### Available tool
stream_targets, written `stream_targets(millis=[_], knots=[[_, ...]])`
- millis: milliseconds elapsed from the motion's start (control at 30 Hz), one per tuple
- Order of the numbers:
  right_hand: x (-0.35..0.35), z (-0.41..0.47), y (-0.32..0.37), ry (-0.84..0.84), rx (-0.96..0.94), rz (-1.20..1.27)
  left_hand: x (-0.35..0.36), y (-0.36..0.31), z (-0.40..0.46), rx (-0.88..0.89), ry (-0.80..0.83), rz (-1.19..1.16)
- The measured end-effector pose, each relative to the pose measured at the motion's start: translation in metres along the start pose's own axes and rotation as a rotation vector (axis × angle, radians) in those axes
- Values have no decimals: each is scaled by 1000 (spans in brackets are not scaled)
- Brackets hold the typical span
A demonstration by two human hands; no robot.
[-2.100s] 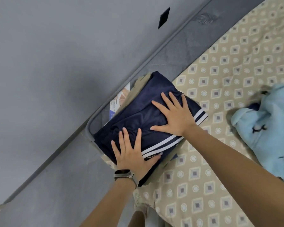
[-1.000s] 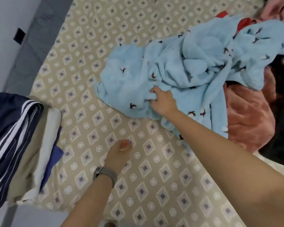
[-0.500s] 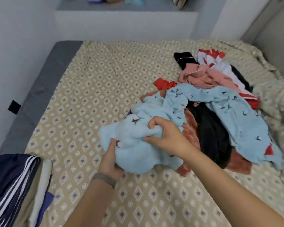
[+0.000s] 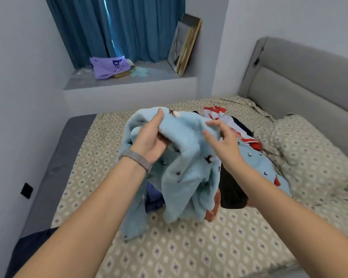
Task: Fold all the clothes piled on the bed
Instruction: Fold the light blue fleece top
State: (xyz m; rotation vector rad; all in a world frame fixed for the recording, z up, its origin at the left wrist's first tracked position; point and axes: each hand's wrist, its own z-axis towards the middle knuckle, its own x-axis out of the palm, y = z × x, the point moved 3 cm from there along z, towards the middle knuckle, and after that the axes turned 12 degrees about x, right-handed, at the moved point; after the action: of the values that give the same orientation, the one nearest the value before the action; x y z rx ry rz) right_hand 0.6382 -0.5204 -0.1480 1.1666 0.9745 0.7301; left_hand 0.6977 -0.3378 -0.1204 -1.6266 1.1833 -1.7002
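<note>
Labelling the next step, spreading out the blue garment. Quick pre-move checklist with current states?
1. Left hand grips the light blue fleece garment: ok, thumb on top, fingers underneath.
2. Right hand has a grip: not ok, fingers spread and only touching the fabric.
3. Garment lifted free of the clothes pile: not ok, its right part lies over the pile.
4. Bare patterned sheet in front to lay it out: ok.
5. Garment orientation, collar or hem: cannot tell, it is bunched.
6. Folded dark stack out of the way: ok, at the near left corner.
</note>
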Motion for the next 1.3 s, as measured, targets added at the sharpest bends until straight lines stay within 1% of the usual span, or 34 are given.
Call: stream_targets(millis=[67,100,133,167,233,333,400,433,467,533,567,600,633,667,700,733,767,800,833,867,900,933,1033,1100,1167,1233,1300], knots=[[-13,-14,2,265,58,-153,32,0,-9,16,66,-15],[-17,-19,1,354,112,-204,48,4,-15,25,109,7],[-20,-23,1,378,149,-211,62,12,-19,33,158,47],[-24,-25,0,339,164,-171,76,23,-24,40,208,103],[-39,-24,-4,162,155,-61,105,40,-31,78,304,232],[-83,-13,-13,-87,142,15,145,58,-29,109,513,377],[-124,0,-28,-170,227,114,164,75,-16,158,629,487],[-145,6,-37,-197,296,181,171,87,-7,249,652,592],[-167,14,-49,-209,368,253,177,100,1,386,629,713],[-213,28,-67,-169,461,368,186,130,16,666,456,950],[-236,34,-73,-131,483,379,190,149,24,681,388,1044],[-257,40,-77,-75,490,358,194,170,32,587,366,1143],[-275,46,-78,-12,484,315,197,196,39,428,370,1281],[-290,51,-77,53,471,279,196,227,48,296,429,1407],[-301,57,-75,119,459,257,201,252,50,209,523,1496],[-311,63,-72,186,449,242,203,277,52,139,594,1489],[-319,68,-69,241,447,224,209,294,48,48,614,1363],[-326,71,-65,274,447,206,217,302,40,-81,546,1201],[-333,75,-61,293,440,191,223,309,38,-162,442,1161],[-340,78,-58,301,424,181,225,315,42,-194,407,1183],[-349,81,-55,293,402,179,227,321,41,-199,443,1224],[-359,84,-53,268,387,191,236,322,42,-173,482,1196],[-395,96,-53,167,367,272,300,311,50,97,608,978],[-419,106,-52,157,324,296,321,307,54,192,685,875],[-442,118,-53,182,277,300,332,310,61,204,715,870],[-467,137,-58,206,262,251,338,311,71,151,672,861],[-494,159,-76,204,274,159,344,308,85,137,582,878]])
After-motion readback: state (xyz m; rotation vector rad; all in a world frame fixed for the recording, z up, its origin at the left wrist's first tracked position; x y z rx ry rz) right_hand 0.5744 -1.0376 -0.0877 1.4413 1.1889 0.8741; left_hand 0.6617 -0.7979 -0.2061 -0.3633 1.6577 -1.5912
